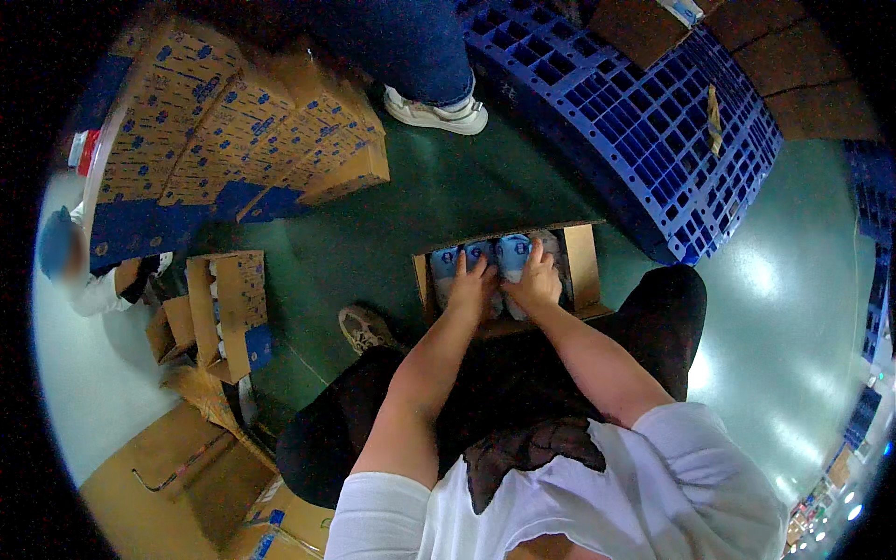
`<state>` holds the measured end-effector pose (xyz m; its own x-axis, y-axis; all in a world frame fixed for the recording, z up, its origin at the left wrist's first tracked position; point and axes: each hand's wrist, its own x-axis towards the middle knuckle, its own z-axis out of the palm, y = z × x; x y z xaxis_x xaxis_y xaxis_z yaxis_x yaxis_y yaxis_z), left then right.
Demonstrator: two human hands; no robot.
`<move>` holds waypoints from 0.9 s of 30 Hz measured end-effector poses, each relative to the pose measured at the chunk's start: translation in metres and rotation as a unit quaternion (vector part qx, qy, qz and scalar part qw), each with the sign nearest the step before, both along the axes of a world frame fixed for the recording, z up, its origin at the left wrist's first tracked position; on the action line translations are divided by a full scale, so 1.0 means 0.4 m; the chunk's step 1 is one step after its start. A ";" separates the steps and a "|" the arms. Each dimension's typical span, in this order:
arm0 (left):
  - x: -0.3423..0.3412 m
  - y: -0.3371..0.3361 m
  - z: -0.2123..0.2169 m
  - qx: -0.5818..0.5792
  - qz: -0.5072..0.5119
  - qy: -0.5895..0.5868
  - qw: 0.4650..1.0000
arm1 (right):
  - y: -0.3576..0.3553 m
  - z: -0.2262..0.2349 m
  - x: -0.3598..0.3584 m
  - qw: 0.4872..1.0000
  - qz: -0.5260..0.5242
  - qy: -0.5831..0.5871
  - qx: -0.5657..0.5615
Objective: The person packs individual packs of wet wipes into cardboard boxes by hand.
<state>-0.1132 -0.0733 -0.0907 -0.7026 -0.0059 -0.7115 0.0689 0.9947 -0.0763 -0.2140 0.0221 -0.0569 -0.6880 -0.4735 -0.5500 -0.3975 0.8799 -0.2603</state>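
An open cardboard carton (583, 266) sits on the floor between my knees, with several blue-and-white soft packages (446, 261) standing side by side in it. My left hand (473, 287) is down in the carton's left half, its fingers bent over the packages there and closed on them. In the right half, my right hand (537, 280) grips another blue-topped package (512, 250), thumb on its left side and fingers over its right. The undersides of the packages and parts of my fingertips are hidden.
Stacked printed cartons (215, 131) stand at the far left, near an open carton (241, 313) of goods. A blue plastic pallet (653, 140) lies far right. A person's shoe (434, 112) is ahead; another person (103, 280) works at left. Flattened cardboard (168, 476) lies near left.
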 end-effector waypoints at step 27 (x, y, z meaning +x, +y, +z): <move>0.069 -0.018 -0.004 0.114 0.202 0.121 0.965 | 0.020 -0.035 0.007 0.978 0.191 -0.081 0.020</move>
<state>-0.0856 -0.0805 -0.0923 -0.8210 -0.1768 -0.5429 -0.3214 0.9290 0.1834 -0.2112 0.0300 -0.0709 -0.3679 -0.6555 -0.6596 -0.6556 0.6859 -0.3159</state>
